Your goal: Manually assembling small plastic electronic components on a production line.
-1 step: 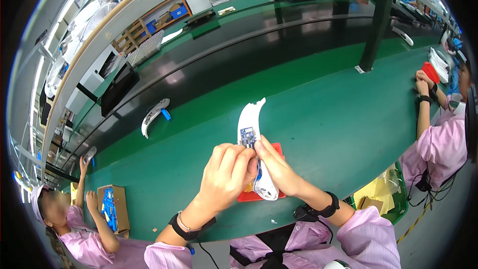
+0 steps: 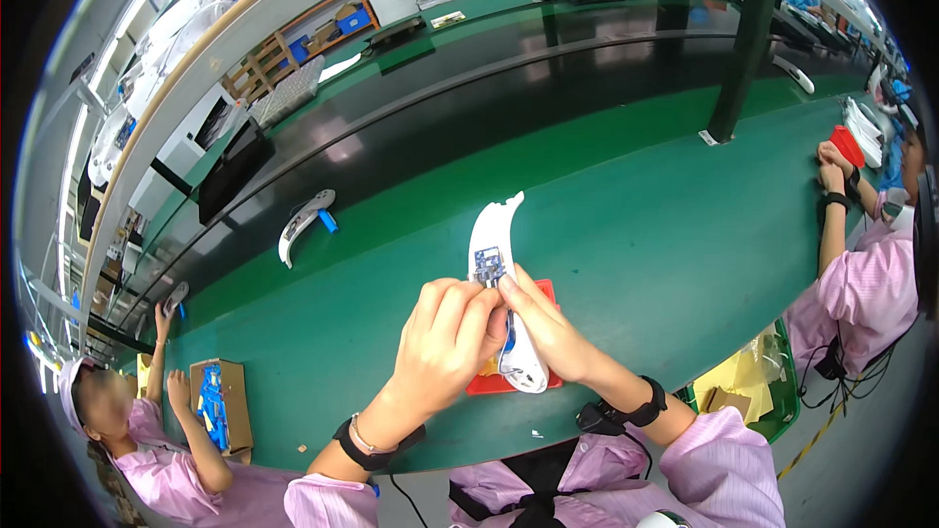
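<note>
The white curved plastic housing lies between both hands, just above the green bench, with a red tray under its near end. Its long axis runs almost straight away from the person, the narrow notched tip pointing to the far side and the rounded end coming down toward the body. The left hand is at the left of the housing, its fingers curled and pressed on the middle part; the right hand is at the right, the forefinger and thumb pinching at the small blue circuit board seated in the shell. Both hands are equally near (they touch each other there). The housing is glossy white, slim and bent like a handle, open side up; blue wires show near its lower end. Another similar white housing lies well apart, to the left, on the dark conveyor belt.
</note>
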Demonstrator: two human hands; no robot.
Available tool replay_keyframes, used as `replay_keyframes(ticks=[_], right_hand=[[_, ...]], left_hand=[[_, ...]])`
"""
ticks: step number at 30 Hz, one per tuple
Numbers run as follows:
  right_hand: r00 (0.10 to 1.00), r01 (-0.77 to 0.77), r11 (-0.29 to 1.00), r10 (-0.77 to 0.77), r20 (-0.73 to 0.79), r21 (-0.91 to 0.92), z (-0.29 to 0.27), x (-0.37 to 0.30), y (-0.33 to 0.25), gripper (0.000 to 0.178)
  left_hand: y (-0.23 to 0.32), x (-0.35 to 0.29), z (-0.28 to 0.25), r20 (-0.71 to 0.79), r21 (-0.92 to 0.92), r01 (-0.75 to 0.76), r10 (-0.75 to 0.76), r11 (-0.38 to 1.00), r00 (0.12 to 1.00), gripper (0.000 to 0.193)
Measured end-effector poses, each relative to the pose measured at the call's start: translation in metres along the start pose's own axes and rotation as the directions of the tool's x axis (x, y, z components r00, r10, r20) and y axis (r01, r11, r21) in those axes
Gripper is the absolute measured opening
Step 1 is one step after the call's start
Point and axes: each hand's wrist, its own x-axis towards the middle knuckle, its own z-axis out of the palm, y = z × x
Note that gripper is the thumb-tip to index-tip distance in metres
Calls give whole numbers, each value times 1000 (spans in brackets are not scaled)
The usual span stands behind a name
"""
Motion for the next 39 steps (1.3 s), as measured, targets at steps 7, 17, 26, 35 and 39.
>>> replay_keyframes(ticks=[7,17,26,35,39], right_hand=[[984,-173,962,161,74,212,-16,4,-2,62],[991,-126,975,117,59,182,-7,5,4,68],[997,-69,915,80,-10,398,-18,15,-1,61],[983,-125,766,182,-26,631,-5,15,30,34],[970,-172,742,243,-21,648,-16,14,28,36]], left_hand=[[30,-23,-9,-51,-334,427,-469,840,882,27],[58,-43,9,5,-586,664,-818,464,575,10],[51,-38,27,-80,-423,561,-646,711,759,21],[57,-57,12,-96,-188,560,-582,807,807,17],[68,-40,11,-149,-144,521,-539,841,829,16]])
